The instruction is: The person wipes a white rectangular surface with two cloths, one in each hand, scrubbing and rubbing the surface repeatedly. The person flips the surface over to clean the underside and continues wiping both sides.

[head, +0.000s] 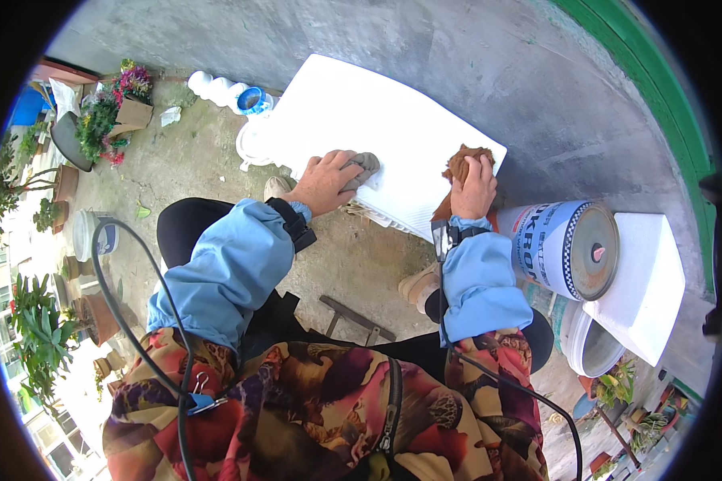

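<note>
My left hand (322, 183) rests at the near left edge of a white board (391, 114), its fingers over a bunched grey lump (364, 168), perhaps cloth or clay. On the board's right end, my right hand (474, 187) grips a crumpled brown cloth (462, 161). A brown flap (442, 207) hangs below that hand over the near edge. The board lies before me on a support mostly hidden underneath. Strong light washes out its surface.
Close to my right arm are a large printed metal can (541, 243), a white foam box (644, 282) and a white bucket (595, 340). At the board's left stands a blue-rimmed tub (254, 100). A grey wall (505, 66) runs behind. Black cables (505, 379) trail by both arms.
</note>
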### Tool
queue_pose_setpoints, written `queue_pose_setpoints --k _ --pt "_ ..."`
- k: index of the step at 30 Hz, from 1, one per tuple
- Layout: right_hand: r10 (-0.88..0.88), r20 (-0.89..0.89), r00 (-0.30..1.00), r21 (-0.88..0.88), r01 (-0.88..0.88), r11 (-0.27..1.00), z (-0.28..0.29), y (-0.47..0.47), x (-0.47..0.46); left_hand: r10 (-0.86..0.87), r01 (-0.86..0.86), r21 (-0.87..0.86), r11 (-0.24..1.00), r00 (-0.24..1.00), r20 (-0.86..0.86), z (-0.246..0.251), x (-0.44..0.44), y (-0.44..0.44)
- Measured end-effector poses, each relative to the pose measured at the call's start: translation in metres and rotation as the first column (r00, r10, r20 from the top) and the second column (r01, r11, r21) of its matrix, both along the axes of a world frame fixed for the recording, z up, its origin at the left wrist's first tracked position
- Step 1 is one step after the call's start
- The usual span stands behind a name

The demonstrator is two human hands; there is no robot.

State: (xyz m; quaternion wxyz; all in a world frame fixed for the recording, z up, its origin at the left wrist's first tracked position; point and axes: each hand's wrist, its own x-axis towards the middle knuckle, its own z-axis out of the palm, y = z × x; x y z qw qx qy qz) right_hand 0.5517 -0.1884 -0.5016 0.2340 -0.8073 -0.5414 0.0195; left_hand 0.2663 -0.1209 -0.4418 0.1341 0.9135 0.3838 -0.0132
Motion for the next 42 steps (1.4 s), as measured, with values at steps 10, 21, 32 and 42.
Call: queue_pose_setpoints --k 10,21,32,42 --pt "-0.073 -0.023 0.997 -0.107 0.071 0.992 0.003 0.139 -0.065 -0.034 0.035 -0.02 0.999 0.998 0.048 -0.015 -0.002 0.001" --pt "0.328 -0.105 0.939 0.054 -0.324 0.944 0.014 0.057 -0.076 -0.044 0.04 0.032 0.999 0.989 0.144 -0.023 -0.01 -0.001" --pt "0.257 -0.051 0.965 -0.19 -0.262 0.946 0.019 -0.114 -0.071 -0.045 0.049 -0.027 0.998 0.991 0.13 -0.026 -0.019 0.003" --pt "0.278 -0.028 0.96 -0.11 -0.279 0.954 0.005 -0.119 -0.065 0.435 -0.449 0.226 0.865 0.894 0.11 -0.04 -0.113 0.054"
